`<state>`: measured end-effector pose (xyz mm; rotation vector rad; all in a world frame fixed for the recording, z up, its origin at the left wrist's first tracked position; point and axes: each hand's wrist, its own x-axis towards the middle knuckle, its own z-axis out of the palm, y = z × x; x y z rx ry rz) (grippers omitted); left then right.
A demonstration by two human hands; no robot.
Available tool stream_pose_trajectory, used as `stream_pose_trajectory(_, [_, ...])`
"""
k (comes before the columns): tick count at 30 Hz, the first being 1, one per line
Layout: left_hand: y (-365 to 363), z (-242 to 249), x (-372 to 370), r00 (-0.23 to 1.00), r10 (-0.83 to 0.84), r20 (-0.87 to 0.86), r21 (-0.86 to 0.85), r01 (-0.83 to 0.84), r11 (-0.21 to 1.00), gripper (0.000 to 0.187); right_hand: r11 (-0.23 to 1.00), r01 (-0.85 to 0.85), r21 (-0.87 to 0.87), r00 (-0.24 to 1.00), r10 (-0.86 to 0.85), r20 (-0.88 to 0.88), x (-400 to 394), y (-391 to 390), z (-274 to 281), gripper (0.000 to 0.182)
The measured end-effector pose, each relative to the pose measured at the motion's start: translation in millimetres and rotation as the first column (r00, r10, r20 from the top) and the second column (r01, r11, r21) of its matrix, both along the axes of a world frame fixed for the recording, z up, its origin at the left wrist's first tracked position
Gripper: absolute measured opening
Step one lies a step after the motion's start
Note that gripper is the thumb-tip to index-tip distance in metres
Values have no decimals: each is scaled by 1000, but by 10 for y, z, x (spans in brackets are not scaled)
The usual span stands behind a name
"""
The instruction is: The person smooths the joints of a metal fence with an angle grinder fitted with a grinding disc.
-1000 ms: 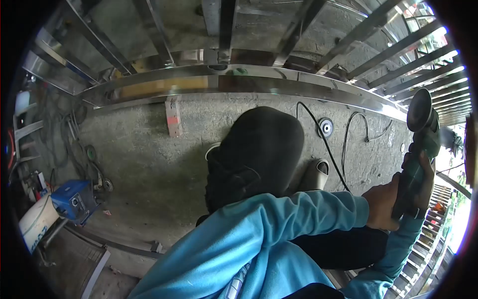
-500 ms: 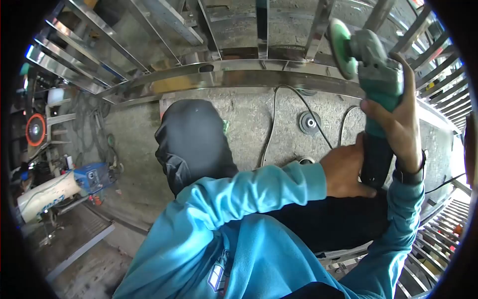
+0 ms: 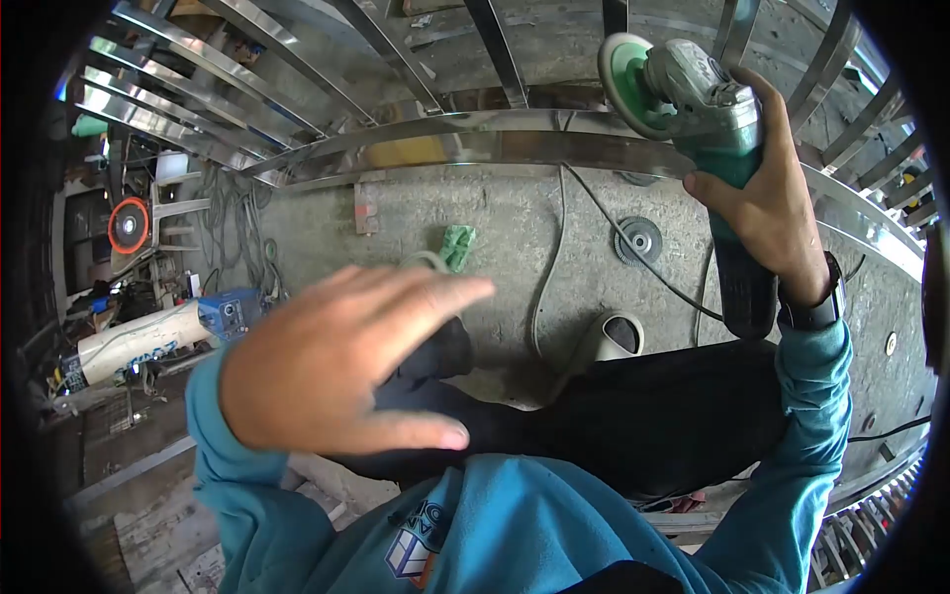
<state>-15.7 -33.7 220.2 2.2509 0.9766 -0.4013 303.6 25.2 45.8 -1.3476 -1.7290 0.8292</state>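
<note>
My right hand (image 3: 767,213) is wrapped around the green body of an angle grinder (image 3: 727,163), held upright above my right thigh with its grey gear head at the top. Its pale disc (image 3: 628,84) with a green face is close to the polished metal rail. My left hand (image 3: 332,361) is raised over my left leg, back towards me, fingers stretched out and thumb apart. It holds nothing and is slightly blurred.
A polished metal frame (image 3: 495,148) with bars curves across the front. On the concrete floor lie a dark round disc (image 3: 638,241), a cable (image 3: 539,287) and a green crumpled item (image 3: 456,247). At left are an orange-rimmed disc (image 3: 129,226), a white cylinder (image 3: 139,342) and a blue box (image 3: 230,315).
My left hand has let go of the grinder's lower end and moved left, opening. The grinder has shifted slightly left in my right hand. The dark covering over my left knee has moved down.
</note>
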Motion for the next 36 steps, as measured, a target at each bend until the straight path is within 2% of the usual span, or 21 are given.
stream_pose_trajectory(3, [343,-357,-298,983,120,137,-95,-107,990,93,1000,-5,15,1000,5,-10,-59,14,30,92])
stream_pose_trajectory(4, [473,-501,-343,985,158,72,-86,-152,985,93,1000,-2,12,1000,2,-2,-86,-5,56,92])
stream_pose_trajectory(5, [623,-643,-407,997,73,37,-46,-71,996,91,1000,0,26,1000,1,-14,-112,-23,100,92])
stream_pose_trajectory(9, [1117,-1637,-596,967,51,-249,-231,-110,967,94,1000,-13,2,999,13,-33,-110,-130,249,97])
stream_pose_trajectory(11, [1171,-2397,-607,989,130,-67,-243,-142,960,98,999,32,7,999,-32,1,-80,-221,315,98])
stream_pose_trajectory(13, [976,-3043,-410,981,120,155,-23,-118,993,97,998,47,48,997,-50,59,-1,-293,335,98])
stream_pose_trajectory(14, [887,-3309,-265,979,98,181,-29,-94,995,97,997,68,46,994,-72,86,46,-345,369,98])
stream_pose_trajectory(16, [649,-3813,-10,939,111,325,153,-168,974,86,987,138,-81,987,-130,96,61,-472,460,99])
stream_pose_trajectory(17, [546,-4086,129,931,120,345,133,-175,976,86,981,148,-125,988,-140,72,82,-521,480,101])
stream_pose_trajectory(19, [370,-4533,461,832,157,532,193,-300,934,70,987,143,-68,967,-124,223,224,-628,493,104])
stream_pose_trajectory(20, [235,-4656,646,766,285,576,-3,-346,938,59,982,172,-81,956,-147,254,276,-699,488,105])
stream_pose_trajectory(21, [141,-4560,764,799,325,506,-176,-274,946,56,978,195,-69,952,-172,253,239,-758,521,106])
stream_pose_trajectory(22, [-37,-4742,827,819,59,571,59,-112,992,57,978,197,-67,946,-172,276,213,-794,571,106])
stream_pose_trajectory(24, [-185,-4694,911,819,-2,573,-342,241,908,44,953,304,-7,815,-256,519,147,-842,688,106])
stream_pose_trajectory(25, [-180,-4494,894,793,-32,608,-284,255,924,41,931,353,-93,868,-289,404,73,-864,694,105])
stream_pose_trajectory(26, [-190,-4375,842,765,-65,640,-223,266,938,38,932,353,-88,859,-285,425,40,-881,703,105])
stream_pose_trajectory(28, [-209,-4381,719,662,176,729,-246,13,969,39,905,409,-120,826,-310,471,13,-907,720,103])
stream_pose_trajectory(29, [-195,-4451,661,579,206,789,-129,-172,977,41,908,399,-128,812,-285,509,-33,-885,737,103])
stream_pose_trajectory(30, [-128,-4461,568,602,237,762,-105,-246,964,45,906,396,-149,808,-267,525,-3,-878,710,103])
stream_pose_trajectory(33, [-80,-4424,439,618,353,702,-267,-230,936,51,917,341,-205,877,-232,421,-179,-711,607,101])
stream_pose_trajectory(36, [-98,-3868,602,631,295,718,-455,105,884,61,922,192,-336,959,-104,264,-338,-425,438,101])
